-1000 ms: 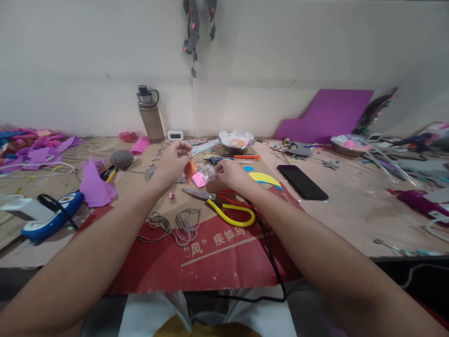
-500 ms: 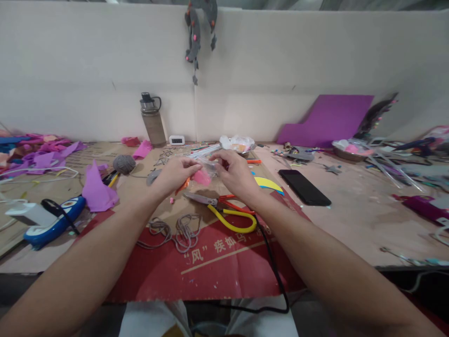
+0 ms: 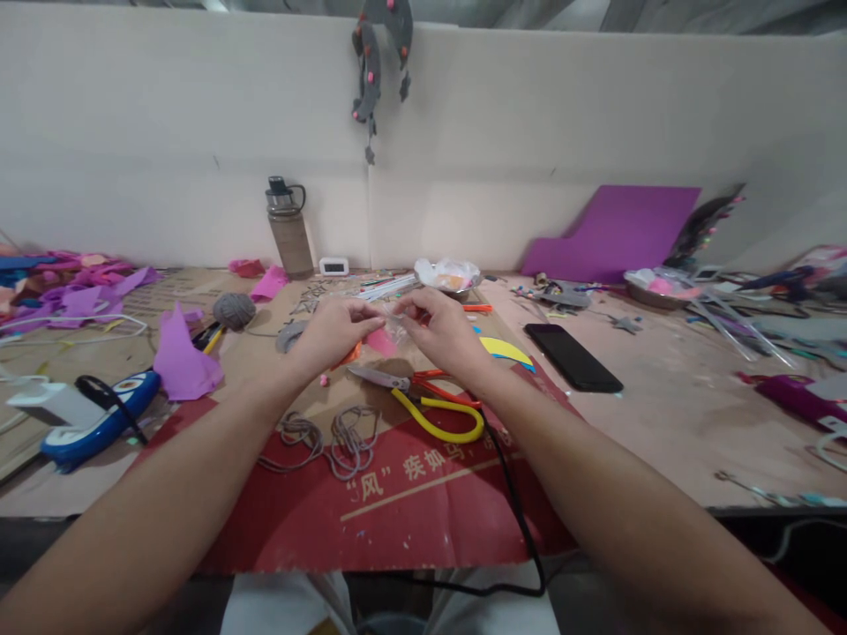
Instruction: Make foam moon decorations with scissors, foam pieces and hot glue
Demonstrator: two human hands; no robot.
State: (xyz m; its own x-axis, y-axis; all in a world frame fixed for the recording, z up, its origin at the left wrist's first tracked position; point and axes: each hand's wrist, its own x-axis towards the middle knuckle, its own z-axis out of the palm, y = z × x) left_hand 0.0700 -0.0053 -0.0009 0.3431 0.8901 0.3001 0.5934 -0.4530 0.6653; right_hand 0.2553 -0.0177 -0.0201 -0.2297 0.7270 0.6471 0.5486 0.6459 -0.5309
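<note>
Both hands meet above the middle of the table. My left hand and my right hand pinch a small clear plastic bag between them, each gripping one side of its top. Pink pieces show inside the bag. An orange piece hangs under my left hand's fingers. Just below the hands lie scissors with yellow and red handles on the red printed cardboard.
A black phone lies right of the hands, beside a yellow and blue foam arc. Grey cord loops, a grey yarn ball, purple felt, a water bottle, a metal bowl and a black cable surround them.
My hands came together: the right hand lifted the plastic bag off the table and the left joined it. Both now pinch the bag's top. The camera tilted slightly.
</note>
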